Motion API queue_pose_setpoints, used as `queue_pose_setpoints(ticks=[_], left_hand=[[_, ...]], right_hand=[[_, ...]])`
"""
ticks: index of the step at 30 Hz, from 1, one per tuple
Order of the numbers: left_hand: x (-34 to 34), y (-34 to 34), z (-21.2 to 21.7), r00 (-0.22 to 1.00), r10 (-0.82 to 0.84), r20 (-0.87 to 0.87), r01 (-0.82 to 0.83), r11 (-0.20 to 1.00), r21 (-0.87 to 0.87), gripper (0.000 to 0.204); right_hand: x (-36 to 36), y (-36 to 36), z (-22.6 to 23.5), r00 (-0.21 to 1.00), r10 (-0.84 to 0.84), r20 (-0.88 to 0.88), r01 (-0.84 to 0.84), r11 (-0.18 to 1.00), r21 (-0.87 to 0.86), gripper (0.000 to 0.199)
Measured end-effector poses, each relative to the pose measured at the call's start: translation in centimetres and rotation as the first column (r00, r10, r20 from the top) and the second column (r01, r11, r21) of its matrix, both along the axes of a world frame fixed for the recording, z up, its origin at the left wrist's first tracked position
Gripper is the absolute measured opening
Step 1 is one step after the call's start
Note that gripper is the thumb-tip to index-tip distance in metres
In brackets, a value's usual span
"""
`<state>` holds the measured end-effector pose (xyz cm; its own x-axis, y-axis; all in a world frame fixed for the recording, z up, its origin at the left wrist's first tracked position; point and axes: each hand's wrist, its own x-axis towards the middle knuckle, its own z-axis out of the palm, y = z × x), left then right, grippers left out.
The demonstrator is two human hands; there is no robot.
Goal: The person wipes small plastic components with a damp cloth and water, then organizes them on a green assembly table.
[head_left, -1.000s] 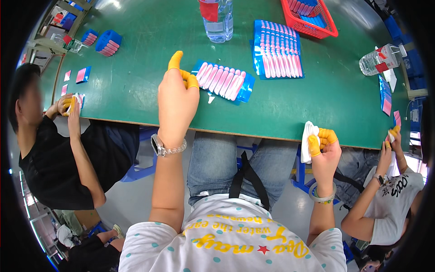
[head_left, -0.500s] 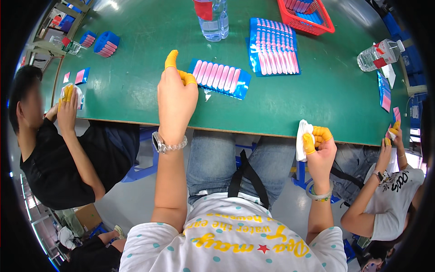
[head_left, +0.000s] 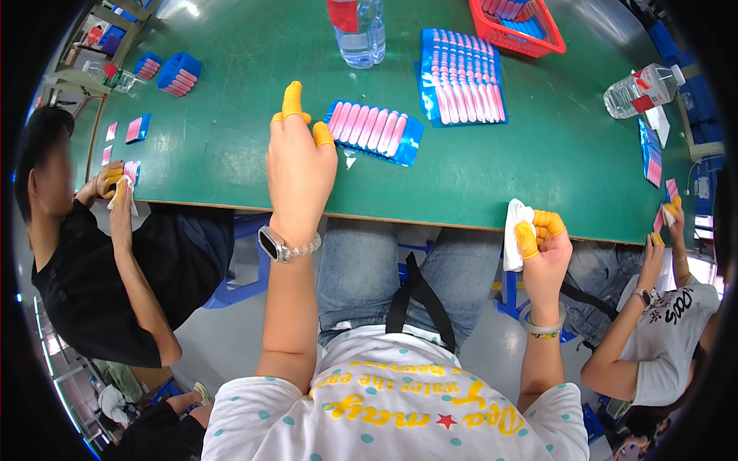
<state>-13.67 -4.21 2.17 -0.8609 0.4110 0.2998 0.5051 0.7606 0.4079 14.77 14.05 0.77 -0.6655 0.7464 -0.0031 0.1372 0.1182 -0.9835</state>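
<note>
Your left hand (head_left: 300, 165) is raised over the near edge of the green table (head_left: 231, 146), its yellow-capped fingers (head_left: 291, 100) loosely spread with the forefinger pointing up, and it grips nothing; the nearest thing is the blue tray of pink sticks (head_left: 374, 131) lying flat just beyond your fingertips, apart from them. Your right hand (head_left: 544, 250) sits below the table's edge, fingers curled closed around a white cloth (head_left: 516, 230) pinched between thumb and capped fingers. As for progress, judge it by what lies on the table: the small tray looks full and tidy, a larger blue sheet of pink sticks (head_left: 461, 75) lies farther back, also filled, and a red basket (head_left: 519, 23) at the far edge holds more of the same (how many you cannot tell from here). No loose stick is in either of your hands, so the wiping seems to be between pieces rather than finished, with the near tray probably next. A clear water bottle (head_left: 360, 31) stands behind the tray. A person on your left (head_left: 115, 192) and another on your right (head_left: 669, 223) are each handling small pieces with capped fingers, well apart from your own hands.
</note>
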Motion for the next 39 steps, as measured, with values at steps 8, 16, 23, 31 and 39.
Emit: queue_pose_setpoints(ticks=[8, 16, 23, 31, 39], left_hand=[[5.0, 0.6, 2.0, 0.855, -0.514, 0.072, 0.412, 0.756, 0.509, 0.049], [12.8, 4.5, 3.6, 0.571, -0.769, 0.288, 0.485, 0.599, 0.637, 0.078], [13.2, 5.0, 2.9, 0.641, -0.739, 0.205, 0.523, 0.617, 0.588, 0.080], [13.3, 4.8, 0.7, 0.406, -0.847, 0.344, 0.067, 0.403, 0.913, 0.063], [12.6, 4.7, 1.3, 0.354, -0.845, 0.401, 0.034, 0.440, 0.897, 0.062]], right_hand=[[-1.5, -0.3, 1.6, 0.963, -0.135, -0.233, 0.022, 0.901, -0.433, 0.026], [-4.3, -1.5, 1.1, 0.911, -0.009, -0.413, -0.136, 0.937, -0.321, 0.032], [-4.3, -1.3, 0.7, 0.913, -0.048, -0.404, -0.121, 0.917, -0.381, 0.039], [-3.9, -0.8, 1.4, 0.925, -0.022, -0.380, -0.152, 0.894, -0.422, 0.041], [-3.3, -0.5, 1.4, 0.953, 0.038, -0.302, -0.158, 0.909, -0.386, 0.038]])
